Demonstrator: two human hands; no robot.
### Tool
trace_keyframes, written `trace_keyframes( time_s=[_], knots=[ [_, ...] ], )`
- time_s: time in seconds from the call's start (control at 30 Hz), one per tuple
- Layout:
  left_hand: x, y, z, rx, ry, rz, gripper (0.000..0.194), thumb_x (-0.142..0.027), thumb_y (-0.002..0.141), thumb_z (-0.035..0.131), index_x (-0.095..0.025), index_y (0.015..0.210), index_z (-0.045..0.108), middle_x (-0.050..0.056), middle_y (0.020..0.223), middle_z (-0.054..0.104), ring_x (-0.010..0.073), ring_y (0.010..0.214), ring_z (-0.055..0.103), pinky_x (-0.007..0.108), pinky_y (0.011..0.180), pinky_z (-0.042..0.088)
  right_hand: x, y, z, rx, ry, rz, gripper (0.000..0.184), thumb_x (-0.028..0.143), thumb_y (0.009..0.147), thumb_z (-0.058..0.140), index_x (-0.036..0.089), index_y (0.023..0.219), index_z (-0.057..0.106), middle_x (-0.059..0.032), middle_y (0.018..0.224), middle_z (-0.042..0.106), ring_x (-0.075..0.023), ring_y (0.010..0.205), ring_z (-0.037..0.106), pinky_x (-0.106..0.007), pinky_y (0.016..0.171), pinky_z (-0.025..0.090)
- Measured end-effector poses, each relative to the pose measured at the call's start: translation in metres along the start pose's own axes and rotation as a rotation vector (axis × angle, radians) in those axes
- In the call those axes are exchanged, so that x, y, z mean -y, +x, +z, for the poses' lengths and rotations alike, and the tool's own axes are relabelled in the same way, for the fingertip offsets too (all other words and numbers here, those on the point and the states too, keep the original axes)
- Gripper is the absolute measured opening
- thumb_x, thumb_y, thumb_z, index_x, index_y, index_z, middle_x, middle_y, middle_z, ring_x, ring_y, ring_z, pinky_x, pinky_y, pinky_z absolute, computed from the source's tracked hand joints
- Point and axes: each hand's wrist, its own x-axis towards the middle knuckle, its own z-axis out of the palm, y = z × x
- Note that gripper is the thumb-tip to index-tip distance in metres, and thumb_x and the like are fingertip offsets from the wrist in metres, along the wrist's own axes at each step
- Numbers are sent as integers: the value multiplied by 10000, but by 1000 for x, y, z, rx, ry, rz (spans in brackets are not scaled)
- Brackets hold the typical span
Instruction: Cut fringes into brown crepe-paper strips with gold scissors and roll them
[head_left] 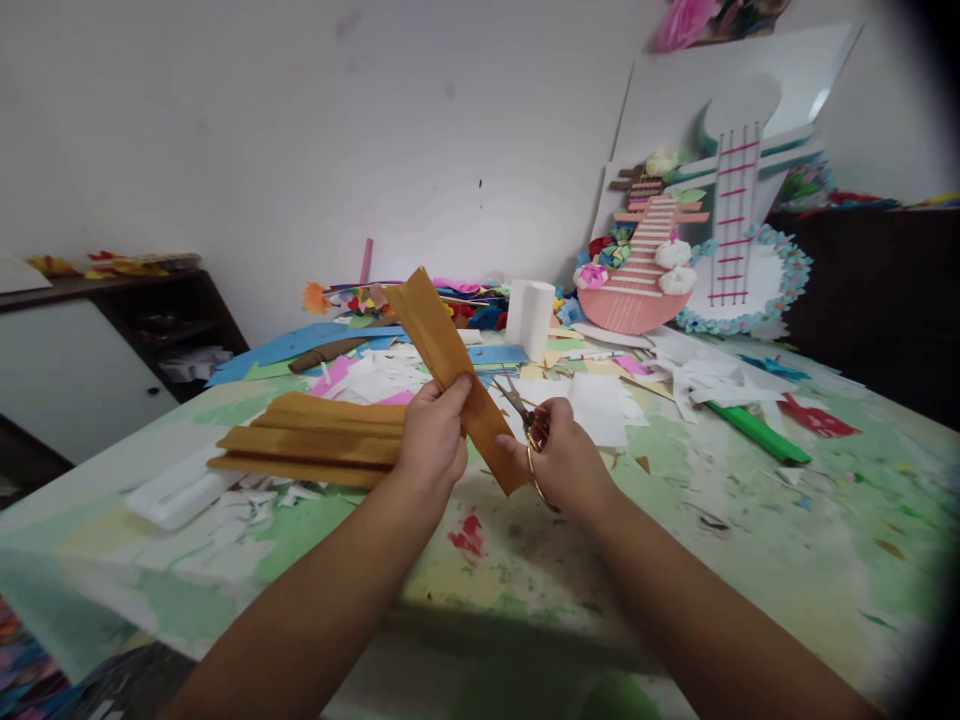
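My left hand (439, 430) pinches a folded strip of golden-brown crepe paper (431, 325) near its middle, thumb on top. The strip slants from upper left down toward my right hand (566, 455). Gold-handled scissors (535, 440) are in my right hand, fingers at the loops, with their blades pointing up and away, apart from each other. My right thumb lies at the lower end of the strip. Beside my left hand, more golden-brown folded crepe paper (315, 435) rests on the table.
A white box-like object (180, 495) lies at the left among paper scraps. Behind my hands stand a white paper roll (531, 318) and heaps of coloured paper. Guitar-shaped decorations (637, 300) lean at the back right. A green roll (757, 432) lies on the right.
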Motion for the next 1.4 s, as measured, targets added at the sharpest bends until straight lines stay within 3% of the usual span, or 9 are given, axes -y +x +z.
trace_keyframes(
  time_s=[0.13, 0.4, 0.93, 1.1, 1.27, 1.4],
  knots=[
    [0, -1, 0, 25, -17, 13, 169, -159, 537, 647, -136, 679, 560, -35, 578, 617, 76, 524, 552, 192, 536, 417, -1, 0, 3, 47, -28, 18, 406, 522, 615, 533, 201, 780, 348, 2, 633, 535, -145, 529, 494, -228, 451, 310],
    [6, -5, 0, 215, 40, -84, 175, -174, 552, 648, -113, 705, 588, 6, 635, 631, 103, 593, 574, 236, 634, 437, -1, 1, 2, 50, 18, 42, 418, 530, 609, 536, 199, 775, 342, -18, 659, 546, -151, 549, 504, -238, 465, 317],
    [9, -10, 1, 234, 150, -36, 138, -198, 556, 651, -123, 668, 623, 5, 649, 631, 102, 600, 558, 240, 639, 422, 3, -2, -3, 81, 137, 8, 411, 559, 610, 505, 203, 747, 353, 12, 607, 501, -129, 530, 450, -224, 458, 309],
    [6, -14, -2, 295, 336, 48, 169, -267, 592, 623, -139, 702, 625, 18, 666, 628, 140, 617, 561, 270, 618, 429, 7, -4, -5, 83, 197, -2, 398, 550, 617, 501, 205, 718, 331, 28, 584, 478, -115, 504, 424, -215, 445, 303],
    [-5, -23, -3, 244, 528, 189, 140, -288, 576, 631, -153, 613, 623, -9, 583, 602, 121, 547, 521, 220, 521, 401, 8, -9, -4, 55, 285, -84, 373, 525, 644, 494, 205, 744, 331, 42, 575, 461, -100, 498, 403, -206, 450, 302],
    [-8, -26, -2, 226, 570, 197, 150, -300, 572, 627, -152, 591, 620, -10, 545, 591, 121, 518, 512, 213, 490, 382, 6, -11, -4, 34, 322, -129, 353, 502, 651, 505, 204, 741, 338, 48, 571, 442, -94, 503, 394, -198, 450, 296]
  ],
)
